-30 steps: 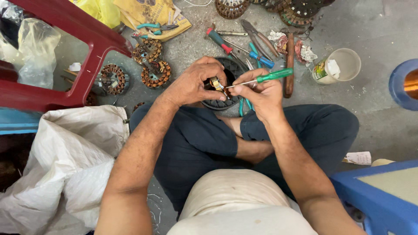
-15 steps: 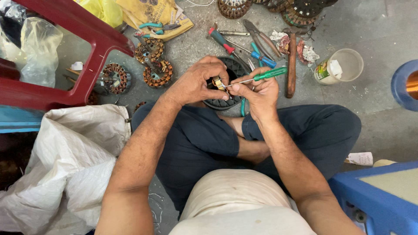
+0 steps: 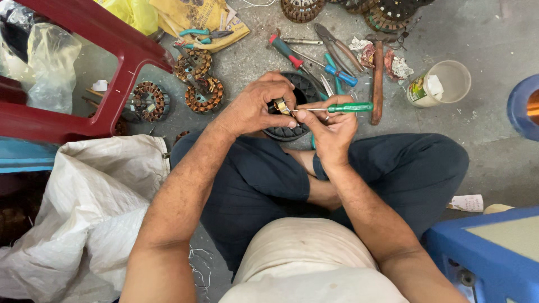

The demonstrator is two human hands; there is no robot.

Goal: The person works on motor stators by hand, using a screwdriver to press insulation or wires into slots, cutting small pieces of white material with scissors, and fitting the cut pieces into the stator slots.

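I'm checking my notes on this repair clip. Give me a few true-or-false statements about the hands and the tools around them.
1. The right hand holds a green-handled screwdriver. True.
2. The left hand rests flat on the floor. False: it pinches a small brass-coloured part.
3. The white cup lies on the person's left. False: it stands to the right.
4. A red plastic stool stands to the left. True.
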